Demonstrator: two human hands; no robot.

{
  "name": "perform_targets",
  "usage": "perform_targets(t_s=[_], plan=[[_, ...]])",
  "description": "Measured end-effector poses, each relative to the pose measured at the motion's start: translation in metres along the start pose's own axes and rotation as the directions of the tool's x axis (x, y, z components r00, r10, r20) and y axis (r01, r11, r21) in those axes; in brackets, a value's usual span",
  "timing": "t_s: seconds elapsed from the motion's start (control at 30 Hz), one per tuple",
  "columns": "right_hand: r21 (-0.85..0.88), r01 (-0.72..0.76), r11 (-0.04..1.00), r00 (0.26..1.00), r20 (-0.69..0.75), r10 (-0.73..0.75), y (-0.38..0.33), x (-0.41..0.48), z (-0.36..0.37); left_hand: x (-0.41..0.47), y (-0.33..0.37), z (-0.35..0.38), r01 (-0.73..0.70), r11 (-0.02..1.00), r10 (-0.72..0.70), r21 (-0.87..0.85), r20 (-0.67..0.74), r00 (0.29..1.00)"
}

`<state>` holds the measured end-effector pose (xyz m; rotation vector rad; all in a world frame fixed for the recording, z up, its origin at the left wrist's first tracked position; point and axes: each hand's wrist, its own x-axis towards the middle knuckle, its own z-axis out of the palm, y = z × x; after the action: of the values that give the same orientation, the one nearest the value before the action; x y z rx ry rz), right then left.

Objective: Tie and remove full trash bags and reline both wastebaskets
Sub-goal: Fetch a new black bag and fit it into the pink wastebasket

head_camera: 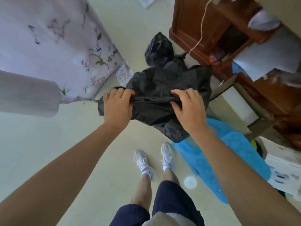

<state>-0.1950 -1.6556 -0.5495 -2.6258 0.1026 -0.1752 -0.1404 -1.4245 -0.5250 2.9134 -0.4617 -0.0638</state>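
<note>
1. The left hand [116,105] and the right hand [187,105] each pinch the gathered edge of a black trash bag [162,79], fingers curled over the plastic.
2. That edge runs taut between the two hands, at picture centre; the rest of the bag hangs crumpled above the floor [48,136].
3. At 12 o'clock from it, a second black bag [158,48] sits bulging on the floor, just beside a wooden cabinet [195,22] at 1 o'clock.
4. A floral bed cover [48,38] fills 10 o'clock.
5. At 4 o'clock lies blue plastic [211,160], too blurred to identify.
6. White sneakers [143,162] stand at 6 o'clock.
</note>
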Motion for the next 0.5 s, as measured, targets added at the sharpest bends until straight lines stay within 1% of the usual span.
perform_targets(t_s=[0.13,0.23,0.3,0.37,0.43,0.5], plan=[[0.087,0.165,0.982,0.979,0.104,-0.173,-0.084,0.02,-0.032,-0.021,-0.043,-0.088,0.199,0.976,-0.197,0.089,-0.025,0.98],[0.148,0.35,0.925,0.916,0.151,-0.371,-0.157,0.028,-0.044,-0.053,-0.083,-0.145,0.317,0.937,-0.307,0.149,-0.088,0.948],[0.177,0.443,0.879,0.851,0.224,-0.475,-0.21,0.032,-0.048,-0.086,-0.114,-0.18,0.379,0.905,-0.361,0.19,-0.123,0.924],[0.192,0.47,0.862,0.78,0.366,-0.507,-0.265,0.035,-0.048,-0.124,-0.148,-0.212,0.423,0.893,-0.392,0.153,-0.2,0.898],[0.226,0.501,0.835,0.681,0.493,-0.542,-0.322,0.036,-0.041,-0.166,-0.185,-0.242,0.472,0.876,-0.427,0.094,-0.303,0.852],[0.315,0.496,0.809,0.564,0.592,-0.577,-0.387,0.036,-0.029,-0.213,-0.229,-0.268,0.532,0.845,-0.473,0.049,-0.395,0.787]])
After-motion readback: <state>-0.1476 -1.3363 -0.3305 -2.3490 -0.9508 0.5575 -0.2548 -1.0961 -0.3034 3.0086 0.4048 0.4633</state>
